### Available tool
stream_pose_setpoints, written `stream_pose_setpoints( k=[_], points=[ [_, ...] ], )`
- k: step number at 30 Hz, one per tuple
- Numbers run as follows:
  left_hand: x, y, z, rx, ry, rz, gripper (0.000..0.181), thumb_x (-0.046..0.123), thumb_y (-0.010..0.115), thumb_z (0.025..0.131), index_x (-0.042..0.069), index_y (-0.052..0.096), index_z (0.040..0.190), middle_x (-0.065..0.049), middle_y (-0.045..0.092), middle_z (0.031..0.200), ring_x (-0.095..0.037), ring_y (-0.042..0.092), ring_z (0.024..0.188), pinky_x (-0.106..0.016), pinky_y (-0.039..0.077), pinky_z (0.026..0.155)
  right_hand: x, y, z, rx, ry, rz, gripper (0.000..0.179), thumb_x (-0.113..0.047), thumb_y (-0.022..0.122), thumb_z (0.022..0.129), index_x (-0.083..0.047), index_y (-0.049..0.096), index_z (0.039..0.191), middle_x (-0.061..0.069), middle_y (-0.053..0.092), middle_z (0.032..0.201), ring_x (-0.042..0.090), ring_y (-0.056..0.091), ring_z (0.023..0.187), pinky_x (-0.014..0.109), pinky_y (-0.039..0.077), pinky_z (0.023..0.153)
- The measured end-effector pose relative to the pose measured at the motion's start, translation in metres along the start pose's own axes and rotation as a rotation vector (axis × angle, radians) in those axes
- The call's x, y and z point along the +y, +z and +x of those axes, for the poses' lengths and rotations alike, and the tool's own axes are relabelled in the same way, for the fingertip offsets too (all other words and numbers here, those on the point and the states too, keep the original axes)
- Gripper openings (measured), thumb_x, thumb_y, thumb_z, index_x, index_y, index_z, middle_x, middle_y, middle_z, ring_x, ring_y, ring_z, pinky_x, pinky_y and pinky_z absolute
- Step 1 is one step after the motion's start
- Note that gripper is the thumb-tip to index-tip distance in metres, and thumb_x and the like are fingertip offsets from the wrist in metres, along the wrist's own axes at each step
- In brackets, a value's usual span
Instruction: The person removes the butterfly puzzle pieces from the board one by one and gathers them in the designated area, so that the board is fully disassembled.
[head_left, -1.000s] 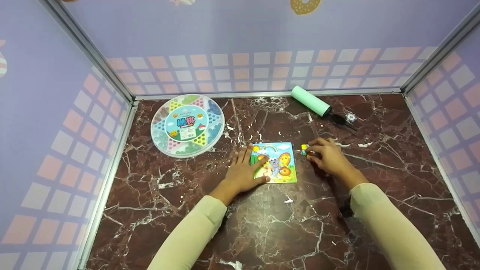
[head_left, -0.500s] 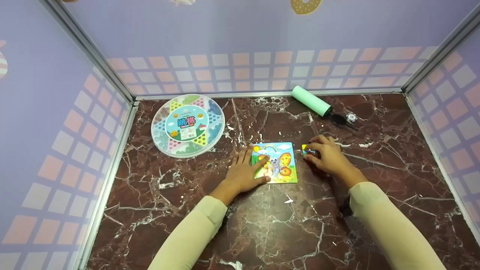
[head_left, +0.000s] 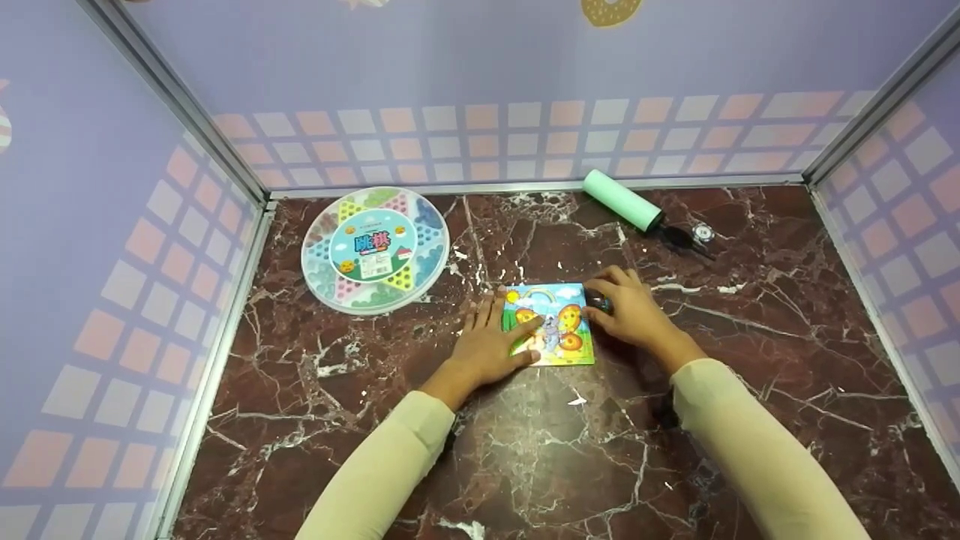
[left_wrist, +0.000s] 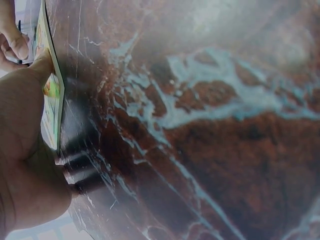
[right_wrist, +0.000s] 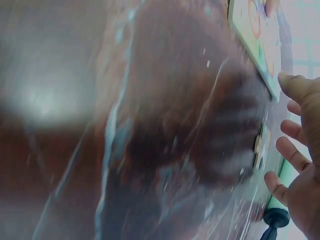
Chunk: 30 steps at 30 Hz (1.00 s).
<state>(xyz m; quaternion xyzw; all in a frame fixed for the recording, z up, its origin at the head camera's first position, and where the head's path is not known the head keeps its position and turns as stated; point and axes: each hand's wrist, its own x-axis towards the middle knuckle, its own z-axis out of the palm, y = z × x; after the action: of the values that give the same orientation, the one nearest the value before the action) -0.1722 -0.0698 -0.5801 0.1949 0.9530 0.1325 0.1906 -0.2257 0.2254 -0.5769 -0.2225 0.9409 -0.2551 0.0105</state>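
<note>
A square picture board [head_left: 551, 296] with a cartoon butterfly and a rainbow lies flat on the marbled tabletop. My left hand [head_left: 480, 346] rests along its left side, fingers straight and spread, the thumb lying over the picture. At the board's right edge is my right hand [head_left: 628, 311], thumb and fingertips close to the border. Under that hand a small colourful flat piece [right_wrist: 260, 146] lies on the table, mostly covered in the head view. The right wrist view shows the right fingers loosely extended, not wrapped round anything.
A round Chinese checkers set [head_left: 375, 251] in a clear case lies at the back left. A mint-green cylinder [head_left: 621, 201] with a black end is at the back right, beside a black oval object [head_left: 677, 238] and a round white chip [head_left: 703, 233]. Patterned walls [head_left: 480, 142] enclose the table.
My right hand has shifted left from around the small piece to the board's right edge and now covers most of the piece. The left hand and the board stay put.
</note>
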Motion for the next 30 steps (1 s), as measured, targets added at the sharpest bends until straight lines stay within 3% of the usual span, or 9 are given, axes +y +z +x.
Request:
stream_pose_setpoints(
  k=[14,30],
  points=[
    [0.003,-0.001,0.000,-0.013,-0.014,0.057,0.069,0.073,0.043,0.110,0.054,0.024,0.173,-0.021,-0.009,0.186,-0.043,-0.006,0.174,-0.065,0.005,0.141,-0.028,0.017,0.018,-0.075,-0.013,-0.008,0.047,-0.033,0.082,0.102,-0.011,0.072,0.143,0.016,0.061,0.147,0.043,0.054,0.131,0.074,0.047,0.099],
    [0.003,-0.003,-0.001,0.013,-0.015,0.044,0.072,0.073,0.051,0.107,0.047,0.035,0.172,-0.023,-0.001,0.186,-0.046,0.002,0.174,-0.065,0.007,0.140,-0.044,0.029,0.027,-0.119,-0.026,-0.030,0.047,-0.031,0.081,0.103,-0.015,0.071,0.146,0.014,0.059,0.149,0.042,0.052,0.134,0.075,0.045,0.102]
  ],
)
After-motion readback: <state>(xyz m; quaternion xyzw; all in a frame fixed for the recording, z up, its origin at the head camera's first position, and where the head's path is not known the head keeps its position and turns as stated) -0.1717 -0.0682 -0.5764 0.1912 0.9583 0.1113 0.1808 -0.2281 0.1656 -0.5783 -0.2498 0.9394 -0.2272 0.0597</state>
